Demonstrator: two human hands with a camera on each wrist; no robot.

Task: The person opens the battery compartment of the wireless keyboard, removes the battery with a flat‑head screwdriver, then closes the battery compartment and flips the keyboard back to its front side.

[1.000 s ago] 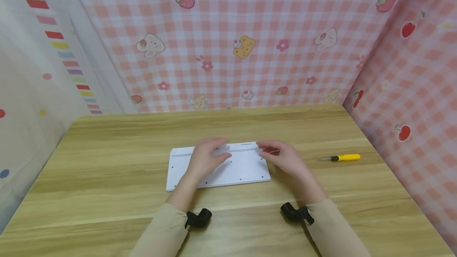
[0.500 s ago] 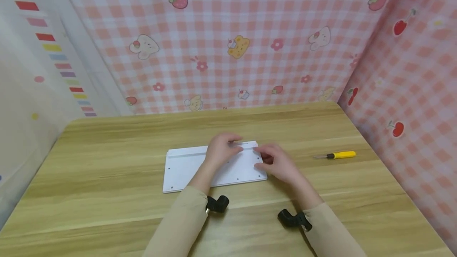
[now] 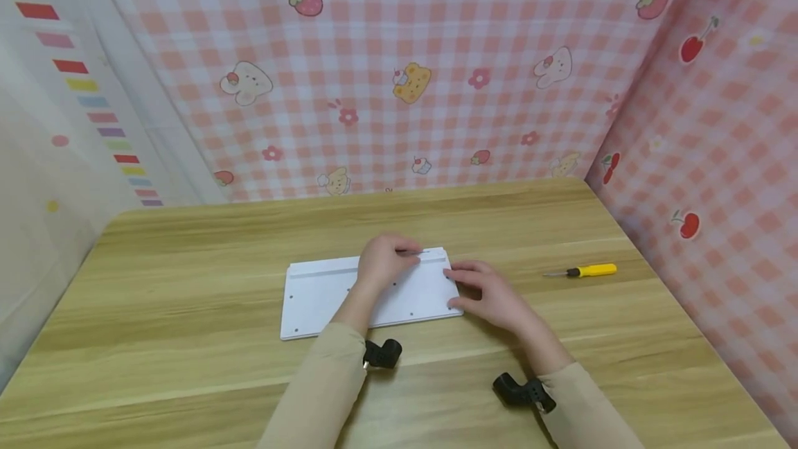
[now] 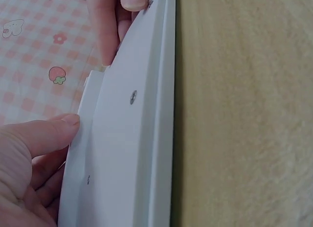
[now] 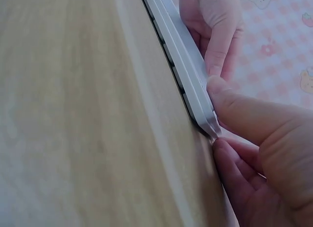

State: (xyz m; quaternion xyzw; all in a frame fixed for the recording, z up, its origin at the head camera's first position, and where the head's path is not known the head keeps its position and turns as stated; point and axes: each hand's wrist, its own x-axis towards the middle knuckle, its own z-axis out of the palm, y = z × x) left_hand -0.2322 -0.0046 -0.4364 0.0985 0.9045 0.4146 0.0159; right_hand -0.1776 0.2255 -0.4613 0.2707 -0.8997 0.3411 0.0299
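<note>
Left hand pinches white panel at far edge; right hand pinches right end (yellow screwdriver apart on table).

A slim screwdriver with a yellow handle, black collar and thin grey shaft lies flat toward the right side of a pale, wood-grained tabletop, its tip pointing left. Beyond the far edge rises a pink-and-white checked cloth printed with strawberries, cupcakes, pink flowers, white animal heads and a yellow bear face. A second checked cloth with red cherries covers the right side. On the left, a whitish cloth with coloured dots borders a column of small multicoloured bars.
</note>
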